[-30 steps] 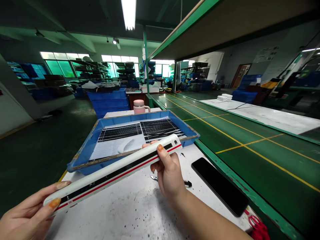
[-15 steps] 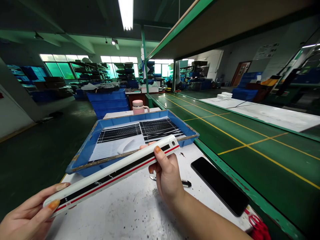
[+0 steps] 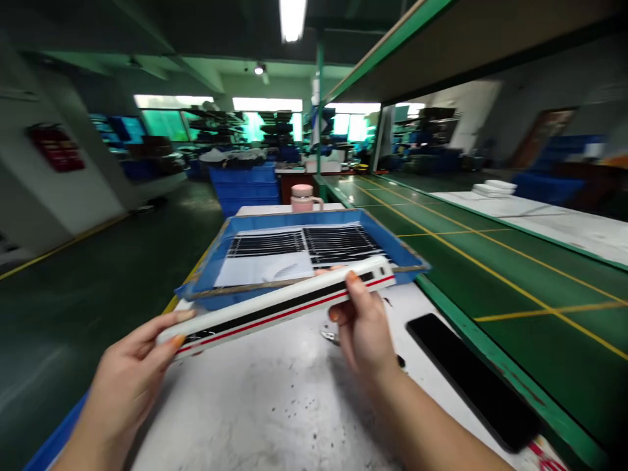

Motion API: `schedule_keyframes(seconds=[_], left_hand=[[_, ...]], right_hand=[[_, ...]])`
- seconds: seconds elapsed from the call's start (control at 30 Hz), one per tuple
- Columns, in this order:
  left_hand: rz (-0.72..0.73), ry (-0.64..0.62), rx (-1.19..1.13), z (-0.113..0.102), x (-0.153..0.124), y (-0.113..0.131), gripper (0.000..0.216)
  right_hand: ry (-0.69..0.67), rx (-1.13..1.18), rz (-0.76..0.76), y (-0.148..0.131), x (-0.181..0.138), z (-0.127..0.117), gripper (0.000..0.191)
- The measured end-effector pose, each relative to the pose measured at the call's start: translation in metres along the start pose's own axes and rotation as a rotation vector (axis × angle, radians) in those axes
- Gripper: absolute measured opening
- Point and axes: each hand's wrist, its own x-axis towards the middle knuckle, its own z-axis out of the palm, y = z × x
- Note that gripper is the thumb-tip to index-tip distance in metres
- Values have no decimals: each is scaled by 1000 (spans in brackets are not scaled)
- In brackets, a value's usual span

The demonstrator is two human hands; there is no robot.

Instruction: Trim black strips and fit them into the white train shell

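Left hand (image 3: 125, 376): thumb and fingers pinch the lower end of the white bar (image 3: 275, 306);
Right hand (image 3: 366, 330): grips it near the raised end, thumb on the striped face;
White bar: tilted above the table (image 3: 255, 405), in front of the blue tray (image 3: 267, 221) with black-striped sheets (image 3: 338, 245);
Table: knife (image 3: 330, 336) partly hidden by the right hand; phone (image 3: 471, 379) farther right.

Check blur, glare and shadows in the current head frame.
Head view: the red wall unit is smeared, likely by motion; the ceiling light and windows blow out. Head view, nearer: a soft shadow falls on the white table by the right hand; the striped white bar reads clearly, its small marks don't.
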Motion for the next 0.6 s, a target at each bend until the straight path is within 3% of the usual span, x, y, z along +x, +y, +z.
schedule_keyframes(seconds=[0.1,0.37,0.6], left_hand=[[-24,-40,-234,8,-11,12,44],[79,-65,-338,9,-26,27,45],[147,-83,-295,2,-35,28,34]], right_hand=[[59,41,28,4,3,-2,25],[200,-18,82,10,9,-4,19],[134,-159,64,21,10,-10,17]])
